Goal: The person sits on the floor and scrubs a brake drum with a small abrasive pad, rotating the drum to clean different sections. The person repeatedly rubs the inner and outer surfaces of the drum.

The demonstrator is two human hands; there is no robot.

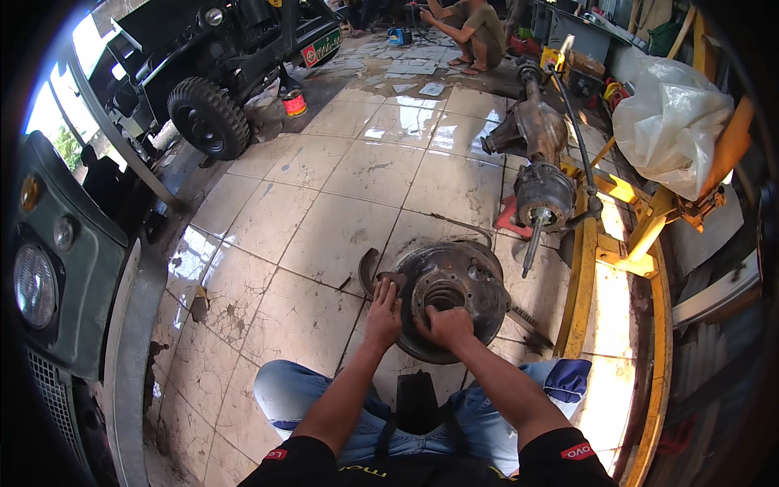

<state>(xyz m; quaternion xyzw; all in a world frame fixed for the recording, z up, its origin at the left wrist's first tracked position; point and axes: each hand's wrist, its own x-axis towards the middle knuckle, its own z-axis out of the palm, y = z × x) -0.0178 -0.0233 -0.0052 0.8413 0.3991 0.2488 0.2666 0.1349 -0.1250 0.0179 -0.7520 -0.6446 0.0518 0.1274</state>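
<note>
A dark, greasy round brake backing plate (479, 264) with a ringed hub bore (445, 297) at its middle lies on the tiles before my knees. My left hand (383, 312) lies against its left side, fingers stretched out. Under those fingertips is a small flat brown piece (395, 278); I cannot tell whether it is loose. My right hand (448, 326) is curled at the near rim of the bore, its fingertips hidden inside. Whatever it may grip does not show. Just beyond my left hand sits a curved brake shoe (369, 264).
A brush (529, 325) lies right of the plate. An axle assembly (544, 154) stands beyond, beside a yellow metal frame (580, 292). Vehicles with a tyre (208, 118) and a headlight (35, 288) line the left. A person (479, 36) squats at the back near a red tin (294, 103).
</note>
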